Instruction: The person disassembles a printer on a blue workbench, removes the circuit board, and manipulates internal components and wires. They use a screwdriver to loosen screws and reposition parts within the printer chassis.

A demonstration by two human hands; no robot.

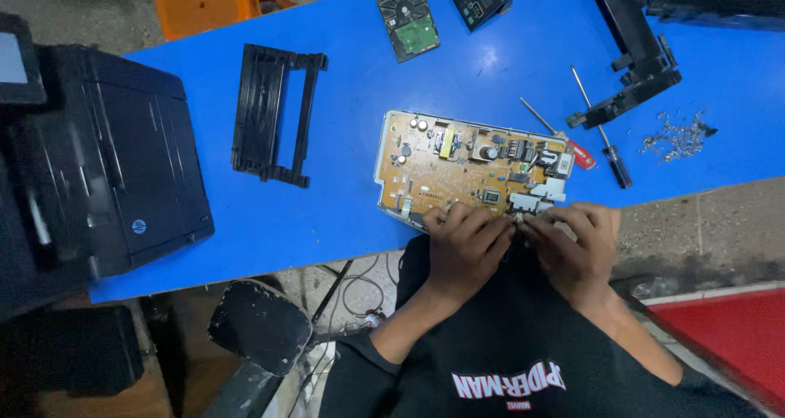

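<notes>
Tan circuit board point(470, 166) lay on the blue table's point(343, 214) near edge, left hand point(466, 246) and right hand point(576, 242) curled together over something small, seemingly metal, unclear whether gripped, liable to drop off that edge if fumbled.

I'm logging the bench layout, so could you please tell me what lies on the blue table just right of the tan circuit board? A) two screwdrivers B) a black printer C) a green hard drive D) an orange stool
A: two screwdrivers lie right of the tan circuit board.
</notes>
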